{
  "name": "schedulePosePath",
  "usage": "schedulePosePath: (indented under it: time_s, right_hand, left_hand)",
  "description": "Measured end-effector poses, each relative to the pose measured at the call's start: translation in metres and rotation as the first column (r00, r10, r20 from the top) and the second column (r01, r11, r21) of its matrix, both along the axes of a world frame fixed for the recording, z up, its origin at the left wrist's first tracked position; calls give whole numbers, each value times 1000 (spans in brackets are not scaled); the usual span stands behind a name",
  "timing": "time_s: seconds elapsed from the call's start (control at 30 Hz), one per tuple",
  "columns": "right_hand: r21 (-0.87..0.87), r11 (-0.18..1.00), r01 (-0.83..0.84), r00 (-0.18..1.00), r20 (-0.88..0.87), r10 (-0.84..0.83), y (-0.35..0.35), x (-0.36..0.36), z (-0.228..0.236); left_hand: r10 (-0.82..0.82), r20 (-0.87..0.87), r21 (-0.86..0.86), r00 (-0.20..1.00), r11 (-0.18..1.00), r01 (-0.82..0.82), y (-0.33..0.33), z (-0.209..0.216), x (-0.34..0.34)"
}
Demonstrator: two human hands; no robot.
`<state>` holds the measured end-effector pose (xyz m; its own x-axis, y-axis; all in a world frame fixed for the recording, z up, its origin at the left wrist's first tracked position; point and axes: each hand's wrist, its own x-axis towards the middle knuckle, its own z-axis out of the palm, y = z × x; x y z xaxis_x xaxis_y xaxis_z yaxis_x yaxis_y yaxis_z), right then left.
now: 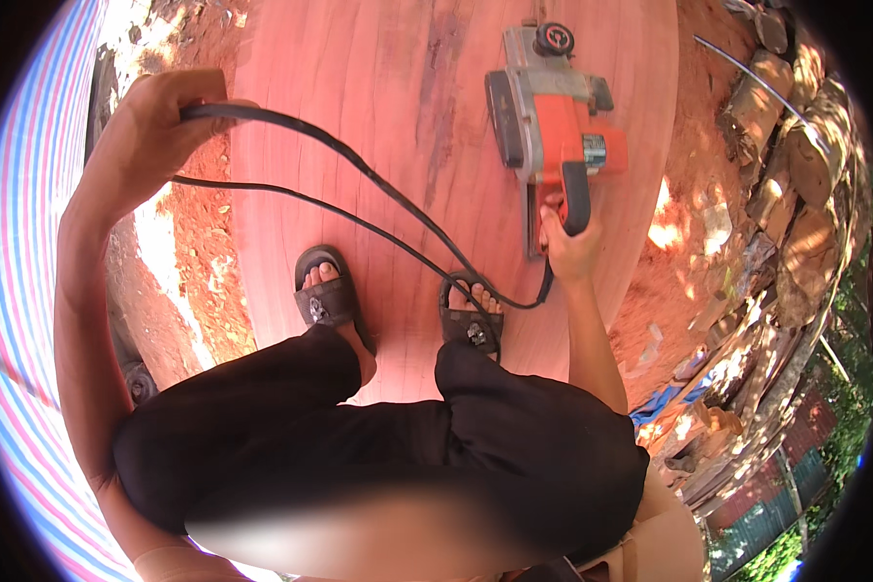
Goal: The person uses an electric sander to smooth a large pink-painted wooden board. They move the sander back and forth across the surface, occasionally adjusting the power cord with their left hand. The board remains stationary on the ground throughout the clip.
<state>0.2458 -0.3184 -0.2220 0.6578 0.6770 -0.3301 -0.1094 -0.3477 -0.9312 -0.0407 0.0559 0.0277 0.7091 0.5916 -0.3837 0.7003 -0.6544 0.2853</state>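
One black cable (pixel 359 165) in curled left hand (pixel 165 116), planer handle (pixel 577 192) in closed right hand (pixel 572 245)

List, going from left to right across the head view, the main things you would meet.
Striped sheet, left fingers closed on a black cable, left sandal, right sandal, red power planer, stacked logs.

The person wears loose, matte black cloth trousers (pixel 291 417) and dark, open-toed slide sandals, the left sandal (pixel 338 297) and right sandal (pixel 459 321) each with a broad strap bearing a small silvery ornament (pixel 317 311) too small to make out. The left hand (pixel 160 131) and right hand (pixel 574 242) are ungloved, the forearms (pixel 92 320) sleeveless.
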Motion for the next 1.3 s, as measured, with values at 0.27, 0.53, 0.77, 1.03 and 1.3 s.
schedulePosePath:
  time_s: [0.27, 0.53, 0.77, 1.03, 1.3]
  right_hand:
    - [185, 980, -71, 996, 75, 58, 209, 66, 3]
    - [186, 972, -144, 990, 32, 140, 192, 54, 6]
    - [-81, 977, -199, 978, 42, 203, 13, -27, 9]
    - [-73, 950, -305, 946, 94, 311, -70, -62, 23]
    - [-50, 972, -230, 956, 176, 235, 40, -52, 20]
  left_hand:
    - [192, 211, 112, 959, 969, -219, 34, -4, 6]
    - [230, 362, -91, 903, 973, -211, 26, 15, 25]
    - [-115, 307, -104, 945, 983, 154, -9, -16, 14]
    - [-177, 253, -298, 951, 921, 250, -55, -11, -2]
    - [180, 174, -316, 968, 941, -118, -58, 1, -21]
